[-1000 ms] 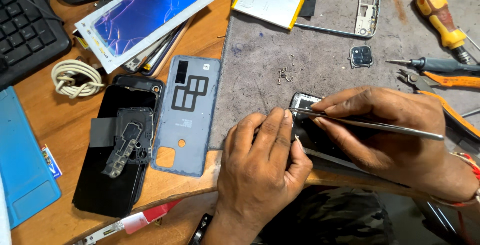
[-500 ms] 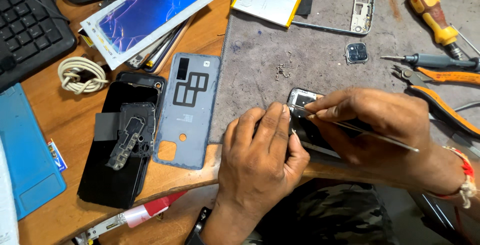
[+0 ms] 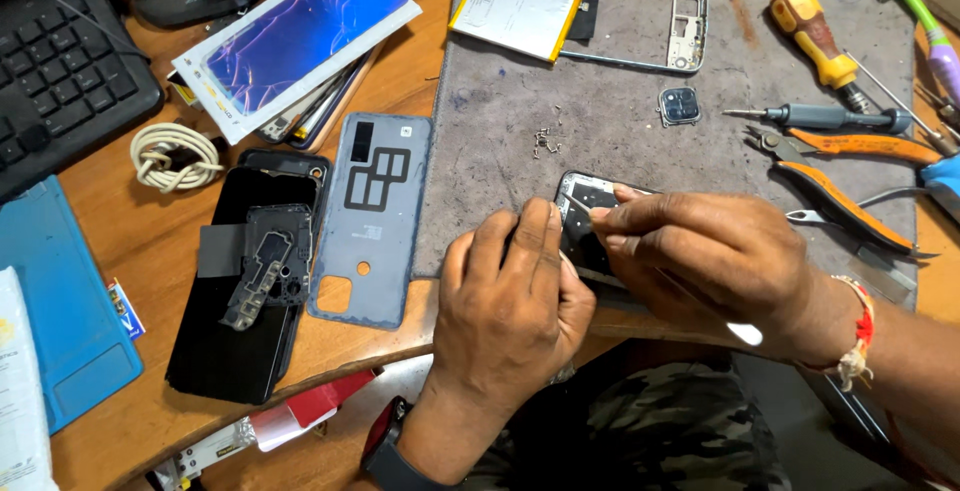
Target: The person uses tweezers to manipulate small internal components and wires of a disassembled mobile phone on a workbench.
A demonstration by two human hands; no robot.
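Note:
My left hand (image 3: 505, 301) presses down on a small opened black phone (image 3: 588, 213) at the near edge of the grey work mat (image 3: 610, 121). My right hand (image 3: 710, 256) grips a thin metal tool (image 3: 578, 205) whose tip touches the phone's upper part. Both hands cover most of the phone. Several tiny screws (image 3: 543, 141) lie on the mat just beyond it.
A grey-blue back cover (image 3: 372, 213) and a black phone (image 3: 240, 286) with a black bracket lie at the left. A metal phone frame (image 3: 690, 16), battery (image 3: 515, 11) and camera module (image 3: 680, 106) sit at the back. Screwdrivers (image 3: 815, 43) and orange pliers (image 3: 840, 176) are at the right.
My right hand has turned the thin tool from lying out to the right to a steeper hold, its tip staying at the phone. The view has shifted slightly; my left hand stays put.

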